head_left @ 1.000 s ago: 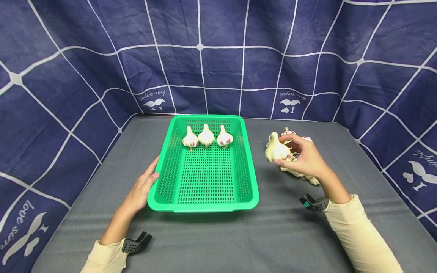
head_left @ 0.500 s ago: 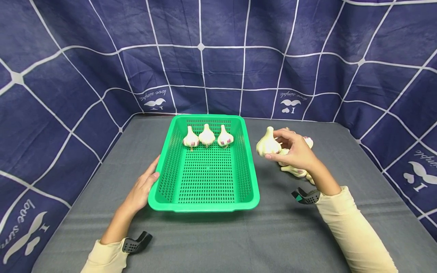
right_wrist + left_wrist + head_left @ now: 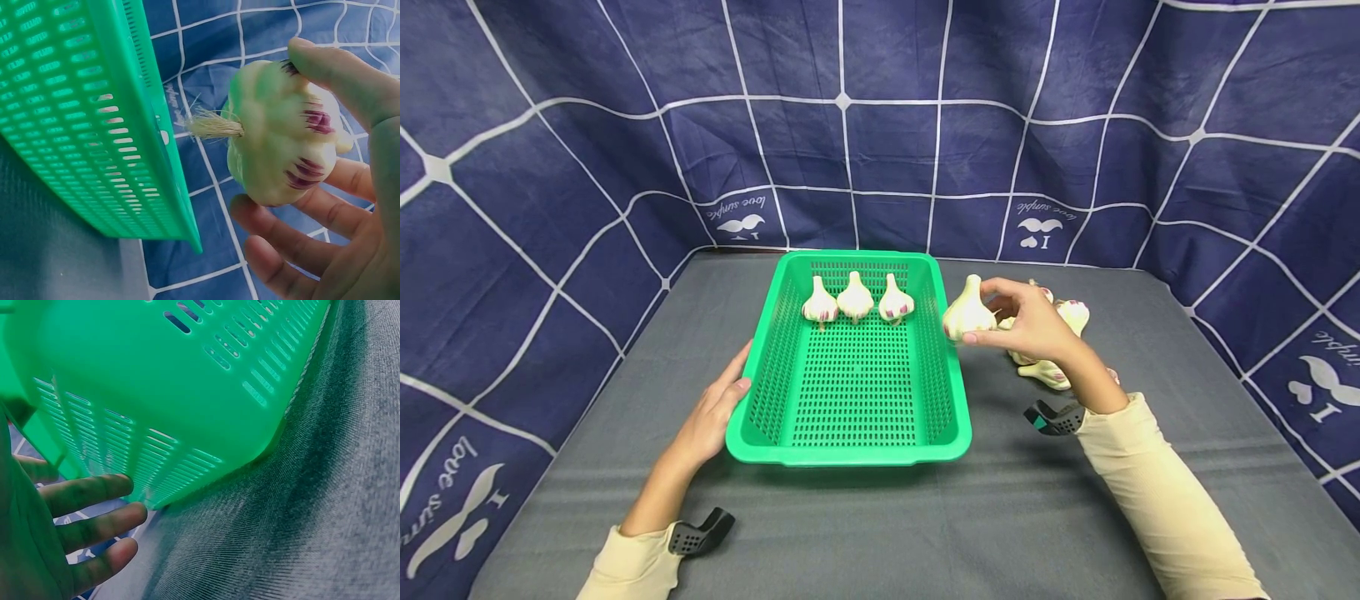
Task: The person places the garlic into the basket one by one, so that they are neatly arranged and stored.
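My right hand [image 3: 1026, 321] pinches a garlic bulb [image 3: 968, 312], stem up, just at the right rim of the green plastic basket [image 3: 850, 455]. In the right wrist view, the thumb and fingers grip the bulb's sides, and its dry roots [image 3: 215, 124] point toward the basket wall. Inside the basket, three garlic bulbs stand in a row near the far end: a left bulb [image 3: 819, 302], a middle bulb [image 3: 854, 298] and a right bulb [image 3: 895, 302]. At the basket's left rim rests my left hand [image 3: 709, 415], its fingers [image 3: 103, 528] extended beside the outer wall in the left wrist view.
Several more garlic bulbs [image 3: 1047, 375] lie in a pile on the grey cloth-covered table [image 3: 880, 533], partly hidden behind my right hand and wrist. A blue curtain [image 3: 887, 150] with white lines stands along the back and sides.
My right hand has carried the garlic bulb leftward from above the pile to the basket's right rim. The left hand and the three bulbs in the basket have stayed in place.
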Demonstrator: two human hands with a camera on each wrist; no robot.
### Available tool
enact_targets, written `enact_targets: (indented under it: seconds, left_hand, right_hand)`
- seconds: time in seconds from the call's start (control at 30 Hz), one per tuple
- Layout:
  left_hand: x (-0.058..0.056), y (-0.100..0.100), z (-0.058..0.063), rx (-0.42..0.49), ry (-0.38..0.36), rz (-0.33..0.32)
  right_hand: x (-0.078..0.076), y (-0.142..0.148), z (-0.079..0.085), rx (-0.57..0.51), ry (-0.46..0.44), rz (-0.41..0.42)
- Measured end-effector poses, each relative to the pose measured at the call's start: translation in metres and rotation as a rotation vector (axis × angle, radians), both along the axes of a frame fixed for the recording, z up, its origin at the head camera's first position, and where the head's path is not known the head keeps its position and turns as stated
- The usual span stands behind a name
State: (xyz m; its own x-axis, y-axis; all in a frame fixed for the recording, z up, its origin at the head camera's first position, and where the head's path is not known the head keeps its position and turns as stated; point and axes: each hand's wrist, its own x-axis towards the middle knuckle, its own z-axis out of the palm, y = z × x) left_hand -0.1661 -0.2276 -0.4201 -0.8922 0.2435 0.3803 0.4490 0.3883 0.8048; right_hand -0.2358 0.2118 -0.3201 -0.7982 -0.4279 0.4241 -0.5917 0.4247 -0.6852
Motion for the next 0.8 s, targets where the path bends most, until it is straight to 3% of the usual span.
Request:
enact_targets:
  seconds: [0.6,0.8]
  left_hand:
    - [0.0,0.0,0.002,-0.027,0.001,0.016]
    - [0.001,0.0,0.001,-0.031,-0.01,0.022]
  right_hand:
    - [-0.013,-0.033,0.007,0.09,-0.112,0.058]
    - [-0.021,-0.043,0.01,0.112,-0.2,0.106]
